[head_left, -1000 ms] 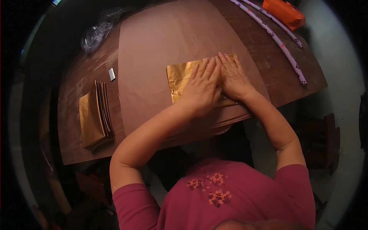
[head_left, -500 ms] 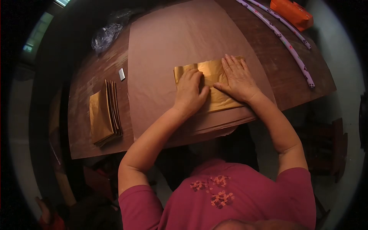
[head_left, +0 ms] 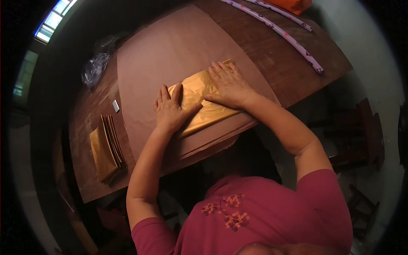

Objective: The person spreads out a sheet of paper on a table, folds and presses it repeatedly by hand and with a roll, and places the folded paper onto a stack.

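Observation:
A folded sheet of shiny gold paper (head_left: 197,87) lies on the large brown paper sheets (head_left: 170,46) in front of me. My left hand (head_left: 170,109) rests on its left end, fingers apart and pointing away from me. On its right end my right hand (head_left: 229,87) lies flat with the fingers stretched out and the thumb toward the middle. Creases show in the gold surface between the two hands. To the left, a stack of folded gold papers (head_left: 103,153) sits on the table, away from both hands.
The dark wooden table (head_left: 293,80) carries a small whitish flat piece (head_left: 116,106) and a crumpled clear plastic bag (head_left: 95,68) at the left. Two lilac patterned tubes (head_left: 293,49) and an orange packet (head_left: 293,5) lie at the far right. A dark wooden chair (head_left: 365,131) stands beyond the right edge.
My left hand has slid outward to the left end of the gold paper, its fingers spreading. My right hand stays on the right end. The whole view has turned and shifted.

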The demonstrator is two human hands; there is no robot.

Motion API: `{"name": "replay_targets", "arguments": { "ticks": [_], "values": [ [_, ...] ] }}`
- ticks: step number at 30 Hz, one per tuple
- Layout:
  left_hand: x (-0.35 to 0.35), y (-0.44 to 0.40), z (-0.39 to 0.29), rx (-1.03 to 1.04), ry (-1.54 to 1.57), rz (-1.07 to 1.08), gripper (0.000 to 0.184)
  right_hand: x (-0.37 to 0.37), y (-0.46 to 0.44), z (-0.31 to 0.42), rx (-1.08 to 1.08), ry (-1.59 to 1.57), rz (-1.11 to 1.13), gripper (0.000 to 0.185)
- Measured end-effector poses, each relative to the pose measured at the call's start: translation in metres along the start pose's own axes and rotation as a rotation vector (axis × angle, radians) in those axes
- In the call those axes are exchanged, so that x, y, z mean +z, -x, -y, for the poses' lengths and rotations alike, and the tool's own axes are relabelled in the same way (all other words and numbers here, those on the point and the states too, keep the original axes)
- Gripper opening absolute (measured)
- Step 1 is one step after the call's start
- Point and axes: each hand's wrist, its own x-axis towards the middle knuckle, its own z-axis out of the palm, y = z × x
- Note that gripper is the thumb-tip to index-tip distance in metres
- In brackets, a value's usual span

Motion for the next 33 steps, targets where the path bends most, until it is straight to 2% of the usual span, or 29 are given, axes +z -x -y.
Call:
{"name": "replay_targets", "arguments": {
  "ticks": [3,4,6,8,11,13,14,16,17,18,19,20,22,25,29,31,33],
  "values": [
    [0.011,0.0,0.014,-0.001,-0.02,-0.092,0.093,-0.005,0.002,0.0,-0.012,-0.037,0.012,0.096],
    [0.007,0.004,0.017,0.141,-0.027,-0.201,0.09,-0.008,0.005,0.001,-0.024,-0.016,-0.009,0.094],
    [-0.01,0.008,0.016,0.404,-0.107,-0.14,0.088,-0.01,0.004,0.001,-0.009,-0.043,0.023,0.094],
    [-0.005,0.008,0.025,0.402,-0.089,0.011,0.084,-0.012,0.003,0.0,-0.016,-0.063,0.067,0.094],
    [-0.003,0.011,0.022,0.403,-0.033,-0.001,0.08,-0.016,-0.003,-0.01,-0.013,-0.068,0.1,0.092],
    [-0.003,0.011,0.022,0.41,-0.033,-0.003,0.08,-0.01,-0.02,-0.03,-0.028,-0.609,-0.052,0.087],
    [-0.003,0.01,0.023,0.404,-0.039,0.004,0.079,-0.016,-0.022,-0.05,-0.001,-0.538,-0.145,0.072],
    [-0.004,0.011,0.022,0.396,-0.052,0.002,0.079,-0.024,-0.038,-0.114,-0.089,-0.08,-0.599,0.053],
    [-0.006,0.012,0.019,0.378,-0.079,0.007,0.079,-0.036,-0.037,-0.147,-0.106,0.225,-0.729,0.039],
    [-0.006,0.012,0.02,0.37,-0.068,0.005,0.079,-0.031,-0.045,-0.191,0.053,0.109,-0.713,0.04],
    [-0.006,0.012,0.02,0.366,-0.061,0.003,0.079,-0.03,-0.04,-0.225,0.219,0.306,-0.666,0.041],
    [-0.006,0.011,0.021,0.366,-0.055,-0.001,0.079,-0.019,-0.038,-0.257,0.394,0.376,-0.624,0.04],
    [-0.007,0.011,0.022,0.351,-0.063,-0.001,0.079,-0.033,-0.029,-0.287,0.637,0.166,-0.228,0.043],
    [-0.006,0.011,0.02,0.337,-0.074,0.027,0.08,-0.045,-0.032,-0.297,0.616,0.254,-0.113,0.043],
    [0.003,0.012,0.022,0.329,-0.11,-0.015,0.079,-0.058,-0.037,-0.283,0.584,0.129,-0.07,0.041],
    [0.009,0.012,0.021,0.289,-0.126,-0.044,0.079,-0.068,-0.037,-0.257,0.552,-0.375,0.009,0.036],
    [0.016,0.017,0.015,0.221,-0.109,-0.055,0.078,-0.075,0.004,-0.186,0.345,-0.594,-0.049,0.035]
  ]
}}
